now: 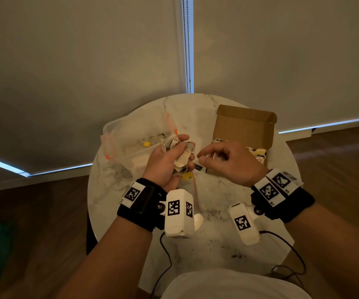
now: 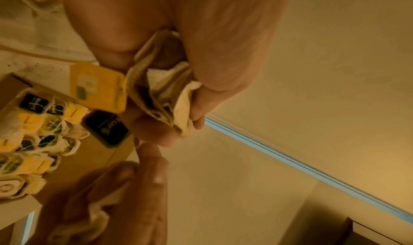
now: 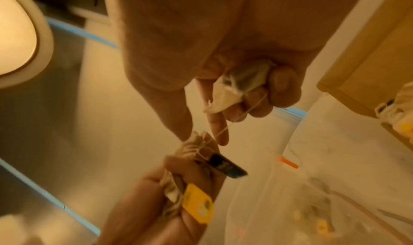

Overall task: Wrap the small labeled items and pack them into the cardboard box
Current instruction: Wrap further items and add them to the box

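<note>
My left hand [image 1: 163, 162] grips a bunch of several crumpled tea bags [image 1: 181, 157] above the table's middle. A yellow tag [image 2: 98, 88] and a dark tag [image 2: 106, 127] hang from the bunch [image 2: 161, 89]. Just to its right, my right hand [image 1: 228, 160] holds one tea bag [image 3: 241, 88] in its curled fingers. Its string [image 3: 223, 130] runs down to the left hand's bunch [image 3: 192, 149]. The open cardboard box [image 1: 245, 126] stands behind the right hand, with several wrapped tea bags [image 2: 33, 134] packed inside.
A clear plastic zip bag [image 1: 135, 134] with orange clips lies at the back left of the round marble table [image 1: 217, 234], holding a few loose yellow tags. Dark crumbs dot the table's front. Cables trail off its near edge.
</note>
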### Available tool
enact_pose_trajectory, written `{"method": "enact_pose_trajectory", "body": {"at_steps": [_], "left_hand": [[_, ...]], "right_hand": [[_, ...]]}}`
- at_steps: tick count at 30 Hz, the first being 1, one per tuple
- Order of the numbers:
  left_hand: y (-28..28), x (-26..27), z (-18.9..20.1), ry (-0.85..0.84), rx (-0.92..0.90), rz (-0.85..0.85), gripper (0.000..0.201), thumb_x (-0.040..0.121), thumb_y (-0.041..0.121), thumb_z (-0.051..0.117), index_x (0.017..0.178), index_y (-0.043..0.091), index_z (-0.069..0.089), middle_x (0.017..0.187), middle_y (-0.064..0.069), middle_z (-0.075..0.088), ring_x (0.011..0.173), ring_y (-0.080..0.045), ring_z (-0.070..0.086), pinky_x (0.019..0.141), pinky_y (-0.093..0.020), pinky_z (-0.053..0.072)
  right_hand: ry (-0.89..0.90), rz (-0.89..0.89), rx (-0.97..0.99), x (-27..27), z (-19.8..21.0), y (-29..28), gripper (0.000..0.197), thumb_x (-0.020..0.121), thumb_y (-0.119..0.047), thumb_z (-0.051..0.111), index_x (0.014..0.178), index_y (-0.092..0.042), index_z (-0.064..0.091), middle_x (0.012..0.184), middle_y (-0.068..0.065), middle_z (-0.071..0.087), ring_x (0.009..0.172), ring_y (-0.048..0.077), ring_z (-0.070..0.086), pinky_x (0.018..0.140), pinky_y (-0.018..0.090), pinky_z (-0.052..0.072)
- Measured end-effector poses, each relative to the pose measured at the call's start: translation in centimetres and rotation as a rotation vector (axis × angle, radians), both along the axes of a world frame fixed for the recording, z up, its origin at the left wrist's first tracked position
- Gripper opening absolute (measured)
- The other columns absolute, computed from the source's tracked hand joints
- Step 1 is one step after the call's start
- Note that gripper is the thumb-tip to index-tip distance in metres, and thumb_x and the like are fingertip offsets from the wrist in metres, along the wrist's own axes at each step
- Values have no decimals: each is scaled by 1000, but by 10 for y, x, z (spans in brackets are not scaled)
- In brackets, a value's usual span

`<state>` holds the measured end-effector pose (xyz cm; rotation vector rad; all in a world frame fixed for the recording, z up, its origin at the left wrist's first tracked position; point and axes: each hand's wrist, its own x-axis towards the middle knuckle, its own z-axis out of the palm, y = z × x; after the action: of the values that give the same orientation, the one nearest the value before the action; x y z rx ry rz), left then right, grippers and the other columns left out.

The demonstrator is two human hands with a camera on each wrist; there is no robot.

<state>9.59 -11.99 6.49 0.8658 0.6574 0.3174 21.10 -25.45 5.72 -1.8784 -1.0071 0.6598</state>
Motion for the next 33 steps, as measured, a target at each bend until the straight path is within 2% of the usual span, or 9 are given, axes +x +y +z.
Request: {"method": "enact_pose_trajectory", "body": {"at_steps": [2,3,5,9,13,16,22,26,33], "left_hand": [[0,1,3,-12,-1,-7,15,99,2,48,102,8,62,87,-11,65,63,-20,55,47,-26,47],[0,1,4,-19,-3,-11,15,99,2,48,102,8,61,87,-12,64,64,-21,54,47,-26,47],[0,2,6,-34,-10,-23,15,99,2,48,103,8,61,87,-12,63,65,-21,54,48,-26,47],[-1,2,8,-37,6,-39,15,99,2,48,103,8,61,88,-12,64,67,-21,55,48,-26,47],[1,2,6,-8,30,-19,13,99,2,49,104,8,61,88,-11,64,67,-20,56,49,-26,49],[0,2,5,16,44,3,12,99,2,50,100,8,61,85,-10,66,65,-19,56,48,-25,49],[0,2,5,16,35,12,12,99,2,51,102,7,60,87,-12,64,66,-21,55,48,-25,49],[0,3,6,8,36,-3,11,99,2,50,102,6,60,88,-13,63,68,-22,55,47,-25,49],[-1,1,2,26,49,-12,12,98,2,51,101,7,60,89,-13,63,67,-22,55,47,-25,49]], "right_hand": [[-85,67,-81,-1,-5,1,26,81,-42,74,102,-28,73,65,7,62,53,10,49,52,20,36],[-111,78,-109,-2,-7,2,29,79,-39,76,105,-27,73,60,-1,57,52,5,46,52,14,32],[-143,76,-117,-4,-10,4,28,78,-34,78,104,-25,75,56,-12,50,52,3,45,51,13,31],[-154,37,-19,-7,-17,6,7,82,-19,77,88,-16,79,54,-25,58,54,-1,53,52,9,34],[-171,-16,10,-5,-20,4,7,84,-20,74,88,-18,79,70,-4,70,60,10,57,53,17,38],[-195,-20,25,-4,-19,1,6,84,-19,74,88,-17,79,72,-1,71,65,15,61,57,26,44],[-278,11,21,-5,-16,1,8,80,-12,75,86,-15,79,67,1,69,59,13,58,54,21,42],[-331,79,-43,-6,-12,2,9,79,-13,73,86,-16,79,64,1,68,52,7,51,51,10,31],[-387,110,7,-7,-7,2,8,76,-13,72,81,-14,78,64,-1,67,55,9,51,52,16,34]]}}
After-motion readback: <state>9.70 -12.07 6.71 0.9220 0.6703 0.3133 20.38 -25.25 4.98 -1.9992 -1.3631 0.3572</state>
